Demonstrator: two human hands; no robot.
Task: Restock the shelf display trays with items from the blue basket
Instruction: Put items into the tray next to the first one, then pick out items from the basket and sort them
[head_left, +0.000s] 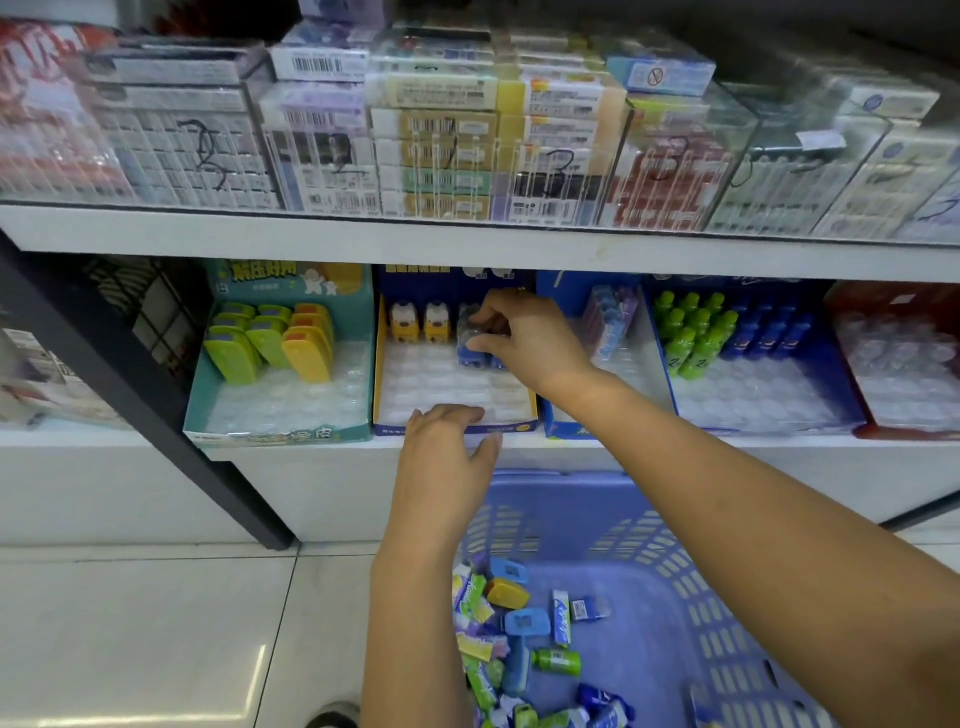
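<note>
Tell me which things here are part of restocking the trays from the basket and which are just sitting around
Part of the job:
- blue basket
- dark blue display tray, steadied by the left hand
- blue item held by the right hand
- teal display tray

Just there:
- boxed stock on the upper shelf
- black post
- floor tiles

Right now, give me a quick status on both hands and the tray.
Right hand setting blue item into dark blue tray. Left hand on tray's front edge, empty. Blue basket holds stock. Nothing blocking.
</note>
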